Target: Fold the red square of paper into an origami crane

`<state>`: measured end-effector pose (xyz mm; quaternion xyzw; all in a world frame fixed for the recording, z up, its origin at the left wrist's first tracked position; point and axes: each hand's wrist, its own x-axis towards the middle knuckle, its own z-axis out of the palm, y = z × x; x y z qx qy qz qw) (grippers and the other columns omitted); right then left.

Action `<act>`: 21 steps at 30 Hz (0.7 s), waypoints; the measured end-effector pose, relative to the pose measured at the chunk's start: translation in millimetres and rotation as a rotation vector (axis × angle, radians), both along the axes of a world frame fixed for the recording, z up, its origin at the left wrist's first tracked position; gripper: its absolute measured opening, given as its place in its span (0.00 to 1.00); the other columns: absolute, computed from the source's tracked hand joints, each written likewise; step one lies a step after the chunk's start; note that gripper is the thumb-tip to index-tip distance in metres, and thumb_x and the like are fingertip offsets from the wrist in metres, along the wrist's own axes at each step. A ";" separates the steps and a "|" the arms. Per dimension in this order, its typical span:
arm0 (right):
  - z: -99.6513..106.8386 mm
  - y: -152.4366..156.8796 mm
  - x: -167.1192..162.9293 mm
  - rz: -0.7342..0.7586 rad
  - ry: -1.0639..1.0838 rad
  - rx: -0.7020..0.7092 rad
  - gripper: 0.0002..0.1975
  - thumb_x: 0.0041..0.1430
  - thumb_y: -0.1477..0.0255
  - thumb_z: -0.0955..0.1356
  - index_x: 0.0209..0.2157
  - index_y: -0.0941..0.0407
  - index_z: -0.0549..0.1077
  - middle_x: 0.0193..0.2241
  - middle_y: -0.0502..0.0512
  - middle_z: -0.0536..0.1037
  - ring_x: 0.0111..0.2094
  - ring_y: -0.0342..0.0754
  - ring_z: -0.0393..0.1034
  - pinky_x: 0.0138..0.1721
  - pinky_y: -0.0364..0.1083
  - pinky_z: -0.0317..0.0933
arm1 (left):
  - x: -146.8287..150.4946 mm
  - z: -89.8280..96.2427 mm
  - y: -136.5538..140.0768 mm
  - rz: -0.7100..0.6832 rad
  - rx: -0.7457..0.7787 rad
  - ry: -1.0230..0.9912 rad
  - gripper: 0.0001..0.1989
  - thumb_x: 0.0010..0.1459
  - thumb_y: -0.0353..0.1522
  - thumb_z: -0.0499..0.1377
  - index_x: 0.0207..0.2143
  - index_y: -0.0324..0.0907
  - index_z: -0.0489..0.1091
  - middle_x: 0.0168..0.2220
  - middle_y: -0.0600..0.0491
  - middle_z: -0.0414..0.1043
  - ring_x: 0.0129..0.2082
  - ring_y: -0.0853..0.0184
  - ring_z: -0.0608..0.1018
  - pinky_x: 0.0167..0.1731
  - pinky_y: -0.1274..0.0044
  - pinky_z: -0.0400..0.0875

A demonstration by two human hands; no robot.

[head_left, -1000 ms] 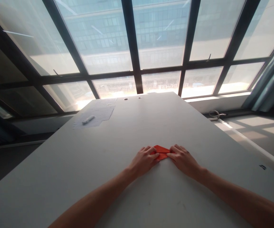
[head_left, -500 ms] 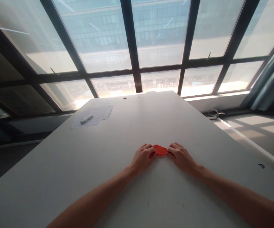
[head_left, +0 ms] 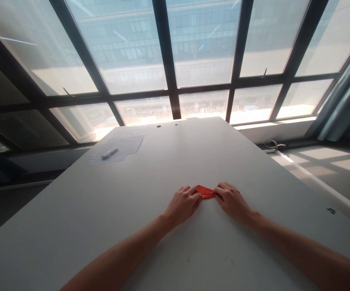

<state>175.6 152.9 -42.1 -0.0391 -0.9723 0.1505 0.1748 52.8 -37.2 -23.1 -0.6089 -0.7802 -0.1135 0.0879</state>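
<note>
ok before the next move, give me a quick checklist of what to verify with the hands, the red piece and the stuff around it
1. Left hand on the red piece: ok, fingers at its left end.
2. Right hand on the other end: ok, fingertips at its right end.
3. Edges of the red piece lined up: cannot tell, too small and partly covered by fingers.
4. Red piece fully flat on the table: cannot tell, both ends are hidden.
5. Sheets away from the hands: ok, they lie at the far left of the table.
6. White object out of the way: ok, it rests on the sheets.
</note>
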 end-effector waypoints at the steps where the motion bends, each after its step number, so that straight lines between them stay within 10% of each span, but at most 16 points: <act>1: 1.8 -3.2 2.3 0.011 -0.006 0.039 0.12 0.65 0.77 0.61 0.38 0.54 0.76 0.38 0.56 0.77 0.42 0.50 0.69 0.45 0.48 0.60 | 1.6 1.7 -0.7 -0.006 -0.007 0.018 0.12 0.68 0.33 0.51 0.39 0.44 0.74 0.39 0.50 0.73 0.37 0.63 0.72 0.40 0.71 0.68; 6: -0.6 -16.5 11.2 0.228 -0.094 0.123 0.26 0.70 0.63 0.57 0.66 0.56 0.57 0.64 0.61 0.61 0.64 0.54 0.53 0.63 0.56 0.47 | 2.0 2.5 -2.2 -0.030 -0.010 0.019 0.12 0.68 0.33 0.51 0.44 0.46 0.73 0.42 0.50 0.73 0.40 0.63 0.72 0.41 0.70 0.68; 10: -7.7 -14.1 17.9 0.262 -0.256 0.135 0.36 0.68 0.52 0.54 0.69 0.58 0.42 0.69 0.61 0.47 0.69 0.54 0.39 0.67 0.59 0.35 | -1.1 1.2 -2.6 -0.028 -0.018 -0.003 0.12 0.67 0.32 0.51 0.43 0.46 0.75 0.42 0.50 0.73 0.41 0.63 0.72 0.43 0.71 0.69; 21: -0.8 2.0 35.2 -0.157 -0.276 0.132 0.40 0.67 0.50 0.53 0.65 0.69 0.55 0.65 0.75 0.53 0.68 0.63 0.44 0.65 0.63 0.42 | -5.3 0.9 -2.6 -0.037 -0.013 -0.044 0.11 0.64 0.31 0.54 0.42 0.47 0.76 0.39 0.50 0.72 0.41 0.63 0.72 0.42 0.72 0.71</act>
